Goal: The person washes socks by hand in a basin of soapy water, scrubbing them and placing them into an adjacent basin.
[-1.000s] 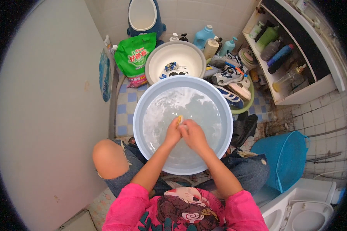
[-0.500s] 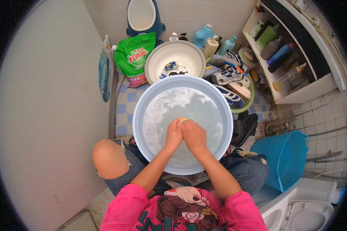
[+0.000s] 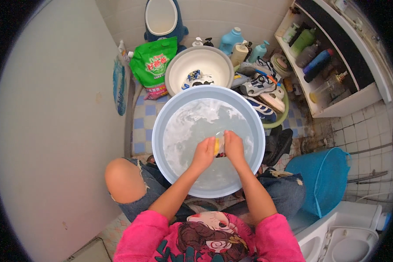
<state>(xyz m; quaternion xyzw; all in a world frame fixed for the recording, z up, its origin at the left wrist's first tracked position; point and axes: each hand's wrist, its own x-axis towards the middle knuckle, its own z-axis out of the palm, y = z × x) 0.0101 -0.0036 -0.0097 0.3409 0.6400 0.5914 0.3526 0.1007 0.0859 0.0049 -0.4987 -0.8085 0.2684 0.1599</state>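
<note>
A large pale blue basin (image 3: pixel 158 131) of cloudy, sudsy water (image 3: pixel 185 120) stands between my knees. Over its middle, my left hand (image 3: pixel 204 153) and my right hand (image 3: pixel 234 148) are closed on the two sides of a small wet piece of cloth (image 3: pixel 217 146). It shows yellow by the left fingers, whitish in between, and a dark and red patch at its lower part. My fingers hide the rest, so its exact kind cannot be made out. Behind, a whitish basin (image 3: pixel 172 72) holds a blue, white and black patterned cloth item (image 3: pixel 199 79).
A green detergent bag (image 3: pixel 155 63) leans left of the whitish basin. Several bottles (image 3: pixel 239 54) line the wall. Shoes (image 3: pixel 260 85) fill a green-rimmed tub at right, near a shelf unit (image 3: pixel 323 98). A blue bucket (image 3: pixel 314 179) and a white toilet (image 3: pixel 349 249) stand at my right.
My hands were pressed together around the cloth; now they are apart with it stretched between them. The right hand has moved right, and more of the cloth shows.
</note>
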